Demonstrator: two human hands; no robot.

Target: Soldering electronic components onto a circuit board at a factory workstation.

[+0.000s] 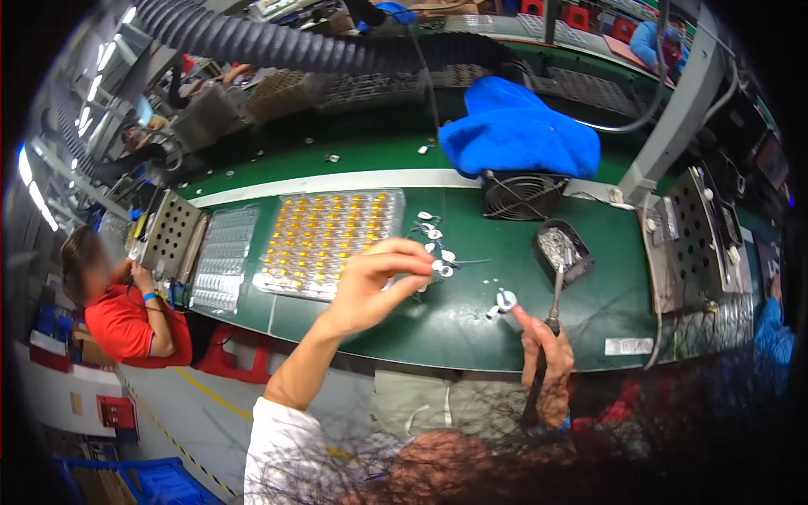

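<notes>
The right hand (549, 358) is closed around a soldering iron (553, 323), whose metal end reaches beyond this grip to the dark box (581, 273), while a white round part (506, 300) lies just beside its fingertip. The left hand (370, 288) brings thumb and forefinger near together beside small white parts (448, 256); whether it pinches one, I cannot tell. Probably it is the preparing for soldering, and the next move calls for steady positioning.

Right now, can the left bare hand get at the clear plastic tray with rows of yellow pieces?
Likely yes: the left hand overlaps the right front of the tray in this view, with no visible barrier between. Its fingers point right, though, so it would probably need to draw back.
</notes>
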